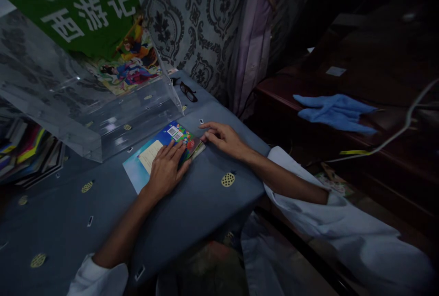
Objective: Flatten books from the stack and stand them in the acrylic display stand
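Observation:
A thin book with a blue, colourful cover lies on the blue patterned tablecloth. My left hand rests flat on its cover, fingers spread a little and pointing to the upper right. Beside the book's right corner is my right hand, its index finger stretched out and thumb apart, close to the slightly lifted page edges. Nothing shows between the fingers of my right hand.
Behind the book, a clear acrylic stand holds a green book. Black glasses lie near the curtain. Stacked books sit at the left. A blue cloth lies on a dark red surface at the right.

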Motion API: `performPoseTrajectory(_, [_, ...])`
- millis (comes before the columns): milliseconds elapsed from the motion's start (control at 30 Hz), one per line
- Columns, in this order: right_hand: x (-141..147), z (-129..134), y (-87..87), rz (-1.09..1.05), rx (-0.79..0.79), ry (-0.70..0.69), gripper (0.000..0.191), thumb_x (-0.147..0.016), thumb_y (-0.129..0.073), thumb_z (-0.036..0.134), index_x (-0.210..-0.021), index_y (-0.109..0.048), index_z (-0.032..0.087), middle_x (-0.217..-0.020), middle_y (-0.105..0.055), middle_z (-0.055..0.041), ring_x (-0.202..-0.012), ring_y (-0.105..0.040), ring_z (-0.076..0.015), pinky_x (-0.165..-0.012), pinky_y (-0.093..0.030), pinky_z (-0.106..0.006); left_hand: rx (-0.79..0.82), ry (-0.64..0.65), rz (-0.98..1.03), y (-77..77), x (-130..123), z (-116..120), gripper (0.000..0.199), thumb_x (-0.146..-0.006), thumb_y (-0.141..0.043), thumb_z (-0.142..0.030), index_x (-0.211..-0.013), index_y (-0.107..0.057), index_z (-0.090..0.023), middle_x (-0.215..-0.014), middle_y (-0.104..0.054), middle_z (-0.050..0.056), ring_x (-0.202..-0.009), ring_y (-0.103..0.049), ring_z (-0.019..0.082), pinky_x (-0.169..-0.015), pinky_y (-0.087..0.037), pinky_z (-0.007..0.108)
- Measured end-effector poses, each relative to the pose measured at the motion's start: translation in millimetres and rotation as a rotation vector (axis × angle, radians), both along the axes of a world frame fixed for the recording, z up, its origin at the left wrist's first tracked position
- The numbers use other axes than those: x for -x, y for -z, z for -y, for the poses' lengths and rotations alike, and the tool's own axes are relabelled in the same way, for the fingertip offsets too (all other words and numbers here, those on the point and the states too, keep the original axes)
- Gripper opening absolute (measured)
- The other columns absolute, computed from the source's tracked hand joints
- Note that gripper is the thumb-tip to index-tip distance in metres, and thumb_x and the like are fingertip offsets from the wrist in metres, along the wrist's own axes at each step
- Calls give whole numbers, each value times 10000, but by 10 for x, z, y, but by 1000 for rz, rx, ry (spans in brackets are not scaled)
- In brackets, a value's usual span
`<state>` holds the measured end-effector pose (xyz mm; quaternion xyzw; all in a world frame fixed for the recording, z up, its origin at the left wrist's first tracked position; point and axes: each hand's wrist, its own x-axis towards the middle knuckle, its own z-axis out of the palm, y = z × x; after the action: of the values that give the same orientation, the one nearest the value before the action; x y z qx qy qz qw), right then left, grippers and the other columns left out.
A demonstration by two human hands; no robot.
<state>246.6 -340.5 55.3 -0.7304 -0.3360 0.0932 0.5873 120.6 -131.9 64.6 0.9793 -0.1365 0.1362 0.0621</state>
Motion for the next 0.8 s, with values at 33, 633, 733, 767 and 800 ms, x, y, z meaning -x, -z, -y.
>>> performPoseTrajectory(33, [-1,2,1,2,4,3,292,-922,-536,287,-1172,-646,184,-886,-775,-44,-809,-715,-184,-749,-524,-297,-5,0,3,0,-1,2,438,-1008,-503,-385,-1352,-581,-126,-1416,-599,116,-1374,-503,320,-1130,-435,520])
performPoseTrajectory(633, [45,5,-68,142,195,48,295,-943,-497,270,-1134,-695,165,-765,-764,-21,-685,-668,-163,-666,-458,-271,-54,-36,-29,3,-5,44,423,-1018,-467,-333,-1372,-577,-130,-1442,-574,105,-1384,-494,312,-1147,-415,518])
performPoseTrajectory(733, [66,10,-88,177,197,79,291,-944,-500,269,-1130,-702,174,-749,-761,-22,-675,-665,-170,-659,-457,-278,-50,-41,-35,4,-5,45,421,-1015,-470,-329,-1381,-571,-146,-1452,-566,93,-1392,-485,307,-1152,-408,517])
performPoseTrajectory(767, [72,12,-94,179,180,91,293,-945,-499,273,-1133,-701,175,-756,-763,-25,-678,-668,-172,-658,-461,-280,-49,-41,-34,4,-6,45,423,-1014,-474,-329,-1381,-571,-144,-1453,-566,95,-1395,-482,309,-1153,-406,515])
performPoseTrajectory(800, [77,13,-100,176,158,103,297,-949,-498,282,-1142,-698,176,-770,-765,-29,-684,-671,-174,-659,-467,-282,-49,-40,-34,5,-6,44,423,-1012,-477,-330,-1379,-573,-141,-1451,-567,97,-1396,-479,311,-1154,-406,512])
